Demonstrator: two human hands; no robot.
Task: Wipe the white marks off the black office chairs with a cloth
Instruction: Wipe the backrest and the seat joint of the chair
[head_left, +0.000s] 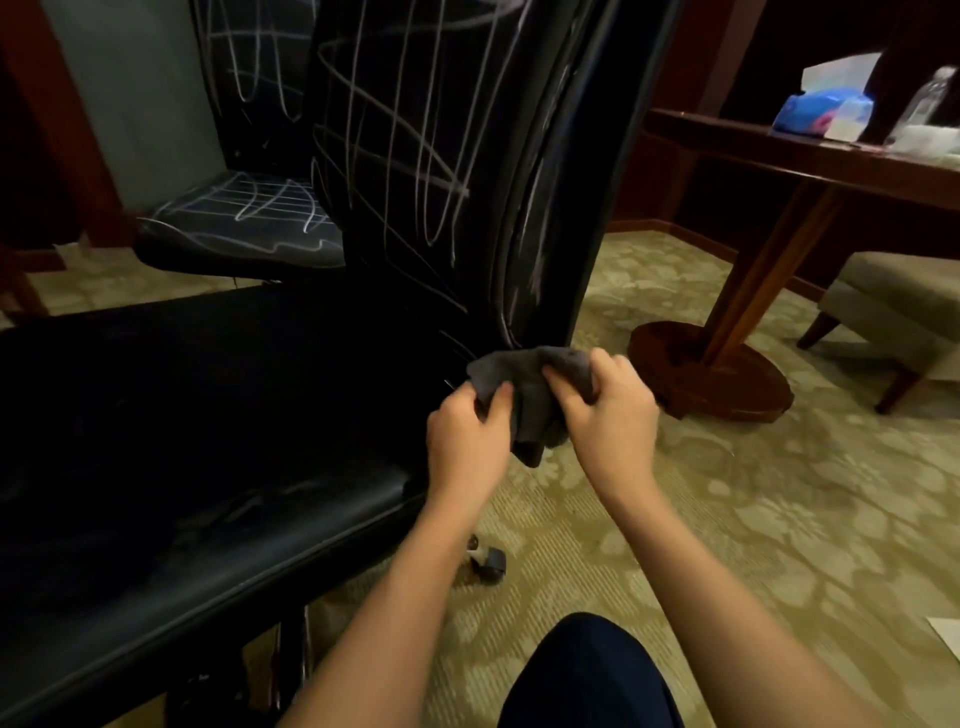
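Grey cloth (524, 395) bunched in the air, just beside the lower edge of near black chair backrest (441, 156). Pinched by left hand (467, 431) and right hand (608, 410), fingers curled into fabric. White scribbles (395, 130) across backrest. Second marked chair (244, 218) behind. Wooden table (810, 156) right.

Both bare forearms reach forward, left hand (467, 431) and right hand (608, 410) close together, fingers curled in a grip.
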